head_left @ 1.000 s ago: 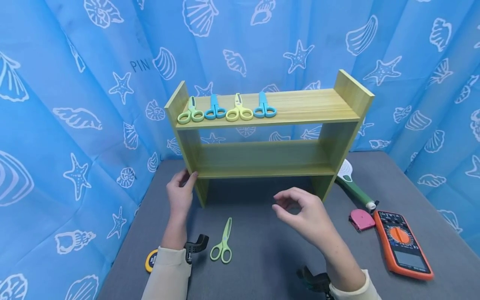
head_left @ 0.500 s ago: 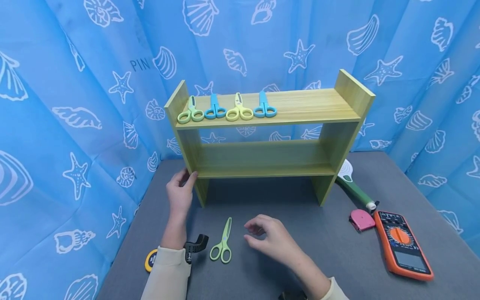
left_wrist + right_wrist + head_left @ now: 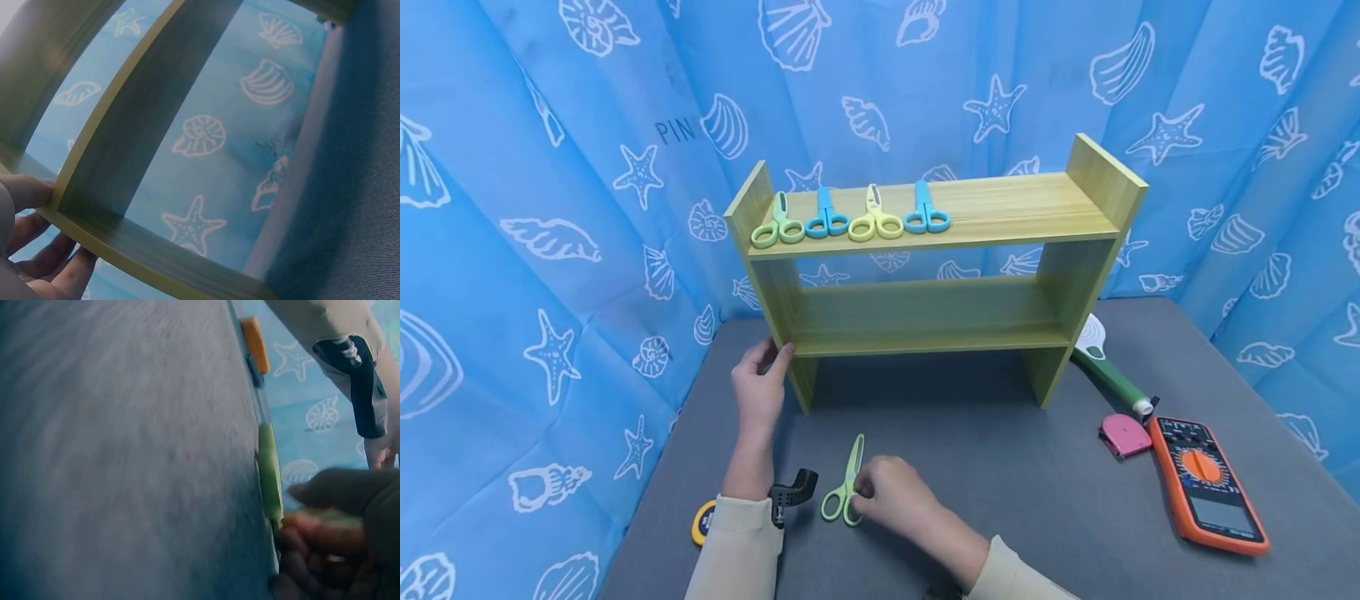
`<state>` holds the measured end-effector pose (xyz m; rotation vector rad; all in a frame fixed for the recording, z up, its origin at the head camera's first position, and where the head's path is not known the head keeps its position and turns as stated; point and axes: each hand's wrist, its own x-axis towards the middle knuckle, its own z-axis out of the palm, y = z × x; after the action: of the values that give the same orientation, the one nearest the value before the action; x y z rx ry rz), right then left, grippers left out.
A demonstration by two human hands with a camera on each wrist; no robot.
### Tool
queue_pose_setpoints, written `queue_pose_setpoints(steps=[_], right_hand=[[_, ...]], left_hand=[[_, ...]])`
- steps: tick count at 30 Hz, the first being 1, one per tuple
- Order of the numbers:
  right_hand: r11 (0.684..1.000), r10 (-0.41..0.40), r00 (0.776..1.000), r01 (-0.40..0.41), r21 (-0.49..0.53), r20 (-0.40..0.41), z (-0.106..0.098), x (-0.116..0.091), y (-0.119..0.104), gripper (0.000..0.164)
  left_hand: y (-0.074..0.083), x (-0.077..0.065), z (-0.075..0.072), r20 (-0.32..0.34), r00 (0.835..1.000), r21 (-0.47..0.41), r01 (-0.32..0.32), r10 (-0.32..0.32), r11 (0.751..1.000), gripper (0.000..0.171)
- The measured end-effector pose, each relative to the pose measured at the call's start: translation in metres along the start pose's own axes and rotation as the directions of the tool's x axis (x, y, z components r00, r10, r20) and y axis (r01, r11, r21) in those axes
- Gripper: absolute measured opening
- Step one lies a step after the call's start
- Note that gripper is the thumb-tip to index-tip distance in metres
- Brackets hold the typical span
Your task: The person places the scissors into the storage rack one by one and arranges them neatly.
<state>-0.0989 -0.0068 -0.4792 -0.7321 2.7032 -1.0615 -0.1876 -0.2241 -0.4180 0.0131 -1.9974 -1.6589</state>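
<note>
In the head view my left hand (image 3: 758,387) grips the left side panel of a small wooden shelf (image 3: 925,342), thumb in front. The left wrist view shows its thumb and fingers (image 3: 75,272) on either side of the panel edge. Light green scissors (image 3: 852,471) lie on the grey table, blades pointing away. My right hand (image 3: 891,496) is at their right side, thumb and fingertips by the handle loops. In the right wrist view a gap shows between the thumb and the scissors (image 3: 270,472); the fingertips are at or very near them.
Green scissors (image 3: 778,223), blue scissors (image 3: 826,218), yellow scissors (image 3: 875,218) and more blue scissors (image 3: 927,212) lie along the top shelf. To the right are a green-handled brush-like tool (image 3: 1108,375), a pink tape measure (image 3: 1124,436) and an orange multimeter (image 3: 1206,483). A yellow tape measure (image 3: 703,522) lies left.
My right hand has moved left and toward me, from in front of the shelf down to the green scissors. My left hand has stayed on the shelf's side panel.
</note>
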Motion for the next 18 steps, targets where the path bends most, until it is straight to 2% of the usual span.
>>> queue_pose_setpoints(steps=[5, 9, 14, 18], right_hand=[[0.998, 0.035, 0.999, -0.036, -0.055, -0.019, 0.01, 0.005, 0.003, 0.01], [0.998, 0.064, 0.998, -0.064, -0.026, -0.007, 0.011, 0.005, 0.004, 0.016], [0.997, 0.077, 0.997, -0.077, -0.007, 0.006, 0.002, 0.003, 0.008, 0.027], [0.997, 0.076, 0.997, -0.076, 0.01, 0.019, -0.011, -0.002, 0.012, 0.029]], left_hand=[[0.001, 0.0, 0.0, 0.002, 1.0, 0.002, -0.001, 0.001, 1.0, 0.036], [0.001, 0.0, 0.001, -0.002, 1.0, 0.009, -0.003, 0.003, 1.0, 0.035], [0.001, -0.001, 0.0, 0.003, 1.0, -0.003, 0.001, -0.001, 1.0, 0.036], [0.0, 0.0, 0.0, 0.008, 1.0, -0.013, 0.009, -0.009, 1.0, 0.037]])
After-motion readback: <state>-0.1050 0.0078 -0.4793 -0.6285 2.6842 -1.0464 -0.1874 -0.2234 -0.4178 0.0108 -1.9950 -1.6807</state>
